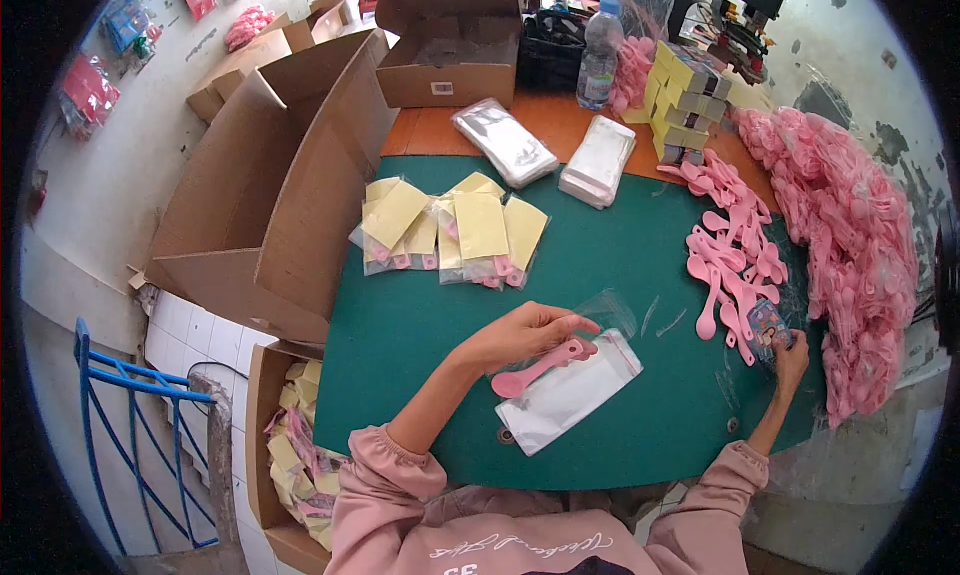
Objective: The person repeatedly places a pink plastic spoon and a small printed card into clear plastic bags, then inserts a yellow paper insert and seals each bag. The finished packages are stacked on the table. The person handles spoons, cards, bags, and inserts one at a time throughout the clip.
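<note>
Head view shows the left hand (pixel 525 333) pinching a pink spoon (pixel 540 367) by its handle, fingers closed narrowly around it, just above a clear plastic bag (pixel 570 390) lying on the green mat (pixel 400 325). At three o'clock from the bag, the right hand (pixel 790 357) curls around a small printed card (pixel 768 325). Loose pink spoons (pixel 735 260) lie at one o'clock, and filled yellow-carded packets (pixel 455 230) sit at eleven o'clock, beside an open cardboard box (pixel 270 185).
</note>
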A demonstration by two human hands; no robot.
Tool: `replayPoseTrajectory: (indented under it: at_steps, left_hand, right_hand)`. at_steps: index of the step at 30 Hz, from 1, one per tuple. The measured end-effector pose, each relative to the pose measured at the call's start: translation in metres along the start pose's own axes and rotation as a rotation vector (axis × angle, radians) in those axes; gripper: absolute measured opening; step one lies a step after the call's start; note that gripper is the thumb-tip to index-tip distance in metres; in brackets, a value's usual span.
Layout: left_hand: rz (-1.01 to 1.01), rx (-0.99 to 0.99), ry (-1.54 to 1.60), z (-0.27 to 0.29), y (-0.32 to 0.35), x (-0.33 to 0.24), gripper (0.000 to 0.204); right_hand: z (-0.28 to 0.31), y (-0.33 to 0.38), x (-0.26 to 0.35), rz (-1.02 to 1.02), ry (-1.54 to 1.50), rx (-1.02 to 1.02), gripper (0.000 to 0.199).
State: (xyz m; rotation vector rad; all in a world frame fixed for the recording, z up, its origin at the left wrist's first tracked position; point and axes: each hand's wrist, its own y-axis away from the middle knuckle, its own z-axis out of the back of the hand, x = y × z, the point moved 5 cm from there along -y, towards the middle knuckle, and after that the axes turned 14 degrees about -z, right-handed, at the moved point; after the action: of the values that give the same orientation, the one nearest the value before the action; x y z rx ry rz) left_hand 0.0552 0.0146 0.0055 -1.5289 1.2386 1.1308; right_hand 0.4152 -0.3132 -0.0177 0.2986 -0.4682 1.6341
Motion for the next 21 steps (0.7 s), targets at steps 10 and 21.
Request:
replayPoseTrajectory:
  at_steps: [10, 21]
  left_hand:
    - [0.029, -0.003, -0.018, -0.002, -0.002, 0.004, 0.039]
    - [-0.001, -0.020, -0.172, -0.001, -0.003, 0.005, 0.037]
  right_hand:
    - [0.039, 0.130, 0.189, 0.356, -0.508, 0.352, 0.020]
    - [0.023, 0.192, 0.258, 0.790, -0.413, 0.609, 0.023]
